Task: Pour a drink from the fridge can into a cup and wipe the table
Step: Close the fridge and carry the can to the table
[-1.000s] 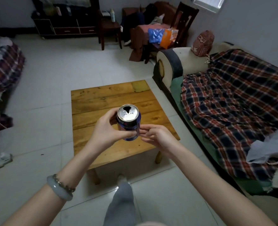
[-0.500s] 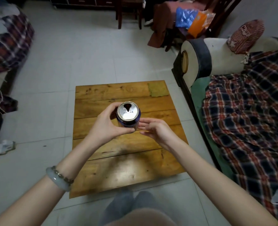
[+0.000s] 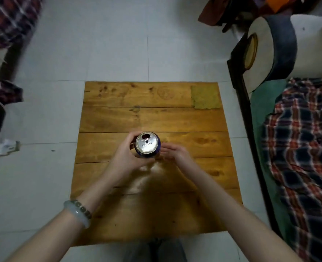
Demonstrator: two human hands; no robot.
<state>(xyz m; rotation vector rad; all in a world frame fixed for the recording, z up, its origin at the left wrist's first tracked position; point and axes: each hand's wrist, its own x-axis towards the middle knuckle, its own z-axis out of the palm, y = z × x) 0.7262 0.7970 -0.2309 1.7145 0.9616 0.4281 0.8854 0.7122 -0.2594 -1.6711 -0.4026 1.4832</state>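
A blue drink can with a silver top and an open mouth is held upright over the middle of the low wooden table. My left hand wraps around the can's left side. My right hand lies against the can's right side with its fingers loosely apart; whether it grips the can is unclear. A yellow-green cloth lies flat on the table's far right corner. No cup is in view.
A sofa with a plaid blanket runs along the table's right side, its padded arm at the far end. Plaid bedding and loose clothes lie at the left. Pale tile floor surrounds the table.
I have stepped closer and my view has tilted down, so the table now fills the middle. The can stays in my left hand, lower over the tabletop.
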